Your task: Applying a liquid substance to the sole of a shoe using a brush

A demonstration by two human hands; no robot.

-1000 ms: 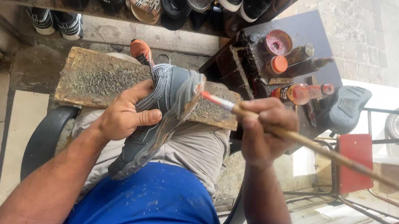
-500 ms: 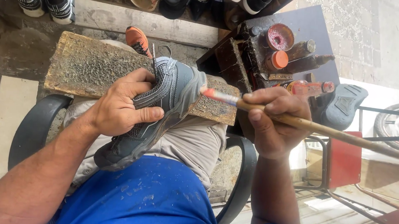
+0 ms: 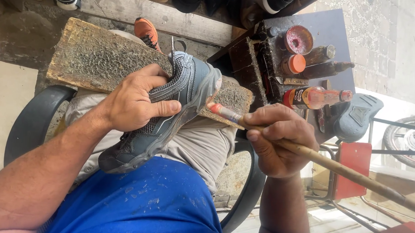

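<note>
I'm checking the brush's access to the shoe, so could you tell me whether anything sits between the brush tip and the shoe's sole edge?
Nothing visible does. The brush in the right hand has its tip right at the sole edge of the grey shoe, which the left hand grips.

I note the grey sneaker (image 3: 170, 105): matt mesh cloth upper, smoother rubber-like sole rim. The board (image 3: 102, 60) under it looks like wood, its top crusted, cracked and rough. The brush (image 3: 308, 156) has a long bare wooden handle, dull, with a stained tip. The bottle (image 3: 315, 97) beside it is glossy, clear plastic. The shirt (image 3: 143, 202) is matt blue cloth, speckled.
</note>
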